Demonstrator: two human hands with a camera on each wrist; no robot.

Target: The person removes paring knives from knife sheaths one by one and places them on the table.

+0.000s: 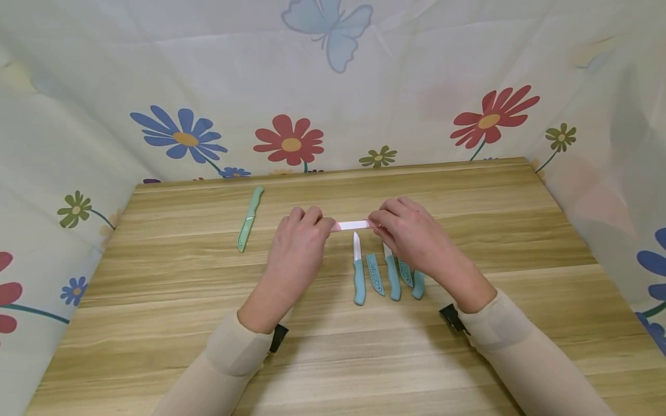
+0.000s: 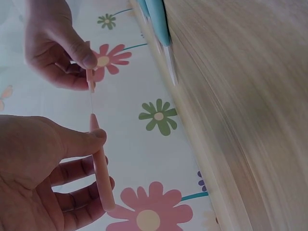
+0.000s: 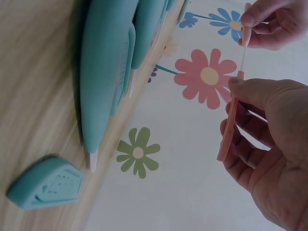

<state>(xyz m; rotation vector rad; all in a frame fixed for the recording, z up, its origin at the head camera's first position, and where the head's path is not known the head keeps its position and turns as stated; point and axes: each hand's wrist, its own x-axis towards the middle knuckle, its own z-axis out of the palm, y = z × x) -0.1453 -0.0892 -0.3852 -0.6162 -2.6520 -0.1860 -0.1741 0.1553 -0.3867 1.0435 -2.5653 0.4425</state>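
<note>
Above the table my left hand grips the pink handle of a small knife between thumb and fingers. Level with it, my right hand pinches a flat pink knife sheath. The knife's white blade spans the gap between both hands, its tip end at the sheath's mouth. Just below lie a blue-handled knife with bare blade, a loose blue sheath and a second bare blue knife. Another blue sheath and blue handle are partly hidden by my right hand.
Toward the back left of the wooden table lies a green knife with its blade in a green sheath. A flower-printed cloth hangs behind the table and along both sides.
</note>
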